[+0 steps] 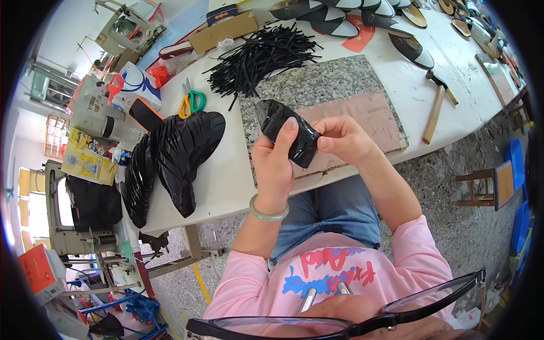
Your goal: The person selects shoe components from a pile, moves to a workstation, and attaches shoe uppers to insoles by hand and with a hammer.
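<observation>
A glossy black shoe upper piece [306, 144], curved and shiny, is held up over the near edge of the table. My left hand [273, 164], with a pale green bangle on its wrist, is wrapped round its left side, thumb pressed on the front. At the piece's right edge my right hand [345, 139] pinches with thumb and bent fingers; exactly what lies between those fingertips is hidden. Below the hands lies a speckled stone slab [317, 76] with a worn pinkish board [357, 122] on it. Stacks of similar black pieces [181, 150] overlap to the left.
A heap of black strips [263, 59] lies beyond the slab, with green-and-yellow-handled scissors [192, 104] to its left. A phone [146, 115] rests beside a clear jar [122, 130]. A hammer [435, 110] lies at right. Black-and-white shoes [411, 51] line the far side; a wooden stool [487, 184] stands right.
</observation>
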Demonstrator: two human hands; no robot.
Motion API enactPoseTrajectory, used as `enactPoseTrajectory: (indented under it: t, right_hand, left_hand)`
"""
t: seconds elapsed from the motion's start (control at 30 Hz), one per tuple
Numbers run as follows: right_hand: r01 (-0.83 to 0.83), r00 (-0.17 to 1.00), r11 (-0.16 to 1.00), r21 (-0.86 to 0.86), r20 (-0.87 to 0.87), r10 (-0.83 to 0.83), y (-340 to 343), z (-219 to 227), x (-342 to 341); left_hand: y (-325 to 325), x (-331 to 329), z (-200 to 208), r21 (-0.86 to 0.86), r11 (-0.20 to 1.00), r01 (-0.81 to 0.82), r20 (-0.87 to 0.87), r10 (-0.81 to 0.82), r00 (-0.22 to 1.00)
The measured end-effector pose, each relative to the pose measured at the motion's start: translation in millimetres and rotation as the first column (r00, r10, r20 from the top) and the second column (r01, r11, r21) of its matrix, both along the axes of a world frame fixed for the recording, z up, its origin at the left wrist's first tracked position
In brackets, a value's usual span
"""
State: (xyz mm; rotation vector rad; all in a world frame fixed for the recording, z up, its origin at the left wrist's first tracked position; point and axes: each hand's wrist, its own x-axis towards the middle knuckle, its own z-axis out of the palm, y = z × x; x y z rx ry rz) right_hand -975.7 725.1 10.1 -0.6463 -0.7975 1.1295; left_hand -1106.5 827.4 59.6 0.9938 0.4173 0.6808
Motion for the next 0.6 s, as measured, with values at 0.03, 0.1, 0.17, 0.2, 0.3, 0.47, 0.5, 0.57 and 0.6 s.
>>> enactPoseTrajectory:
  t: [0.03,0.1,0.17,0.2,0.3,0.47,0.5,0.57,0.6]
  right_hand:
    - [0.007,1.0,1.0,-0.018,-0.027,-0.007,-0.5,1.7,-1.1]
    - [0.048,0.996,0.999,-0.02,-0.078,-0.05,4.1,3.1,-2.2]
    - [0.089,0.988,0.996,-0.02,-0.125,-0.091,4.7,2.1,-0.8]
    - [0.075,0.993,0.997,-0.013,-0.093,-0.076,4.4,-0.3,-0.4]
    - [0.053,0.998,0.999,-0.009,-0.043,-0.053,3.6,-3.5,0.0]
    - [0.021,1.0,0.999,0.038,0.006,-0.021,2.3,-15.0,3.2]
    - [0.016,1.0,0.998,0.066,0.009,-0.016,2.5,-15.6,3.5]
    - [0.014,1.0,0.995,0.094,0.012,-0.015,2.2,-17.4,3.2]
    - [0.006,1.0,0.995,0.104,-0.022,-0.004,2.0,-18.4,2.0]
  left_hand:
    - [0.1,1.0,-1.2,0.034,0.999,-0.028,0.007,0.028,1.0]
    - [-1.3,2.2,-3.1,0.068,0.996,-0.051,0.011,0.05,0.999]
    - [-2.5,3.7,-3.8,0.1,0.991,-0.085,0.011,0.084,0.996]
    - [-3.5,3.8,-3.7,0.102,0.992,-0.08,0.009,0.08,0.997]
    - [-5.4,1.7,-2.8,0.06,0.995,-0.076,0.018,0.075,0.997]
    - [-9.6,1.4,-7.3,-0.057,0.996,-0.073,0.003,0.073,0.997]
    - [-10.2,1.9,-6.8,-0.055,0.996,-0.073,0.001,0.073,0.997]
    - [-11.5,3.7,-5.0,-0.037,0.996,-0.077,-0.006,0.077,0.997]
    - [-11.9,3.7,-4.0,-0.036,0.997,-0.075,-0.007,0.075,0.997]
